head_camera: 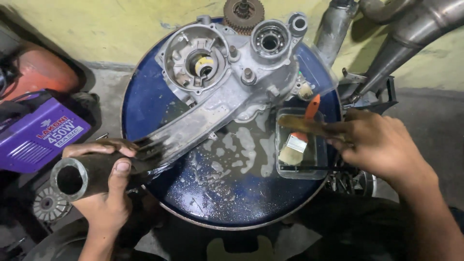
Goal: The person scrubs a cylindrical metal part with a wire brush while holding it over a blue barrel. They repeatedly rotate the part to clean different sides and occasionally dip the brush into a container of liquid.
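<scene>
Here the left hand (104, 193) is wrapped around the dark tube end (79, 178) of the engine casing (227, 77), which lies on the wet blue drum top (145, 101). The right hand (382, 145) pinches a brush (299, 137) over the clear tub (299, 166). Wet metal could slip, so the casing might slide off.

Left hand (108, 193): wrapped around the dark tube end of a grey metal engine casing (227, 72).
Casing: lies across a wet blue drum top (145, 101).
Right hand (382, 145): holds a wooden brush handle (309, 125) over a clear tub (300, 159).
In tub: an orange-handled paintbrush (299, 140).
Left: purple box (38, 137).
</scene>
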